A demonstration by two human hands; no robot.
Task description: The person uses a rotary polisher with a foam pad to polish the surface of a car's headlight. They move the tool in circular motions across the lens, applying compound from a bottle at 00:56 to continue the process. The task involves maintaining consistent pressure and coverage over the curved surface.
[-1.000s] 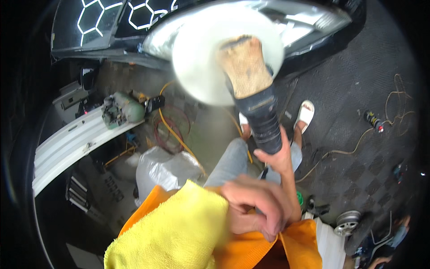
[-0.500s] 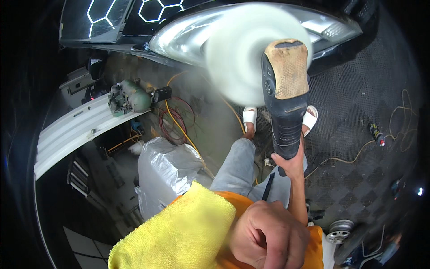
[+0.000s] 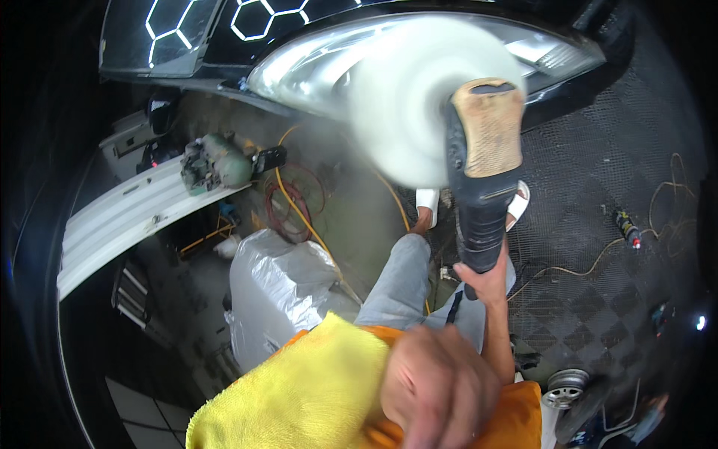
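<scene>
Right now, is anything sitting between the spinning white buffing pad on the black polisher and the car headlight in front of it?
Nothing visible does. The spinning white buffing pad overlaps the clear car headlight with no object between them, though blur hides any contact. The right hand grips the black polisher; the left hand keeps the yellow cloth low, away from both.

Head view, looking steeply down, close

Bright overhead glare on headlight (image 3: pixel 314 63); spinning pad (image 3: pixel 419 105) motion-blurred; near hand (image 3: pixel 437 389) defocused; fisheye rim black.
</scene>
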